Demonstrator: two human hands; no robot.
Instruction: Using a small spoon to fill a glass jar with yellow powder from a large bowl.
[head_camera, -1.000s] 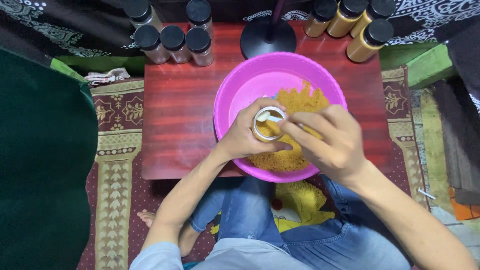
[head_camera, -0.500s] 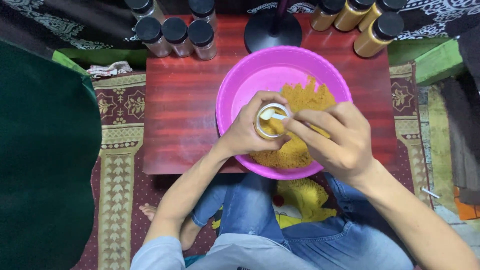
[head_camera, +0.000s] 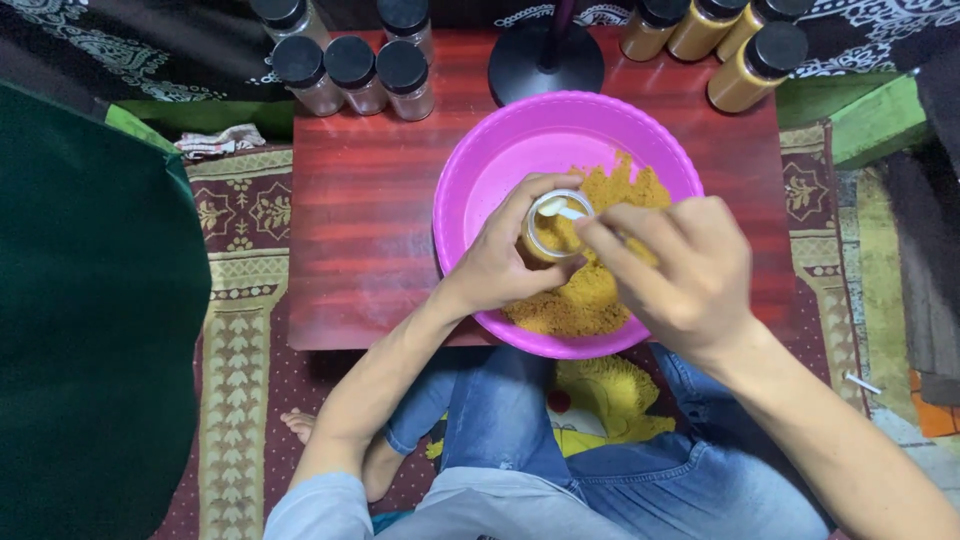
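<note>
A pink plastic basin sits on a small red wooden table and holds a heap of yellow-orange powder. My left hand grips a small clear jar, partly filled with the powder, over the basin. My right hand holds a small white spoon whose bowl rests at the jar's mouth.
Several empty black-capped jars stand at the table's back left, several filled ones at the back right. A black round stand base sits behind the basin. A dark green cushion lies left, over a patterned rug.
The view has shifted slightly. My right hand has brought the spoon to the jar's mouth; the left hand keeps the jar in place over the basin.
</note>
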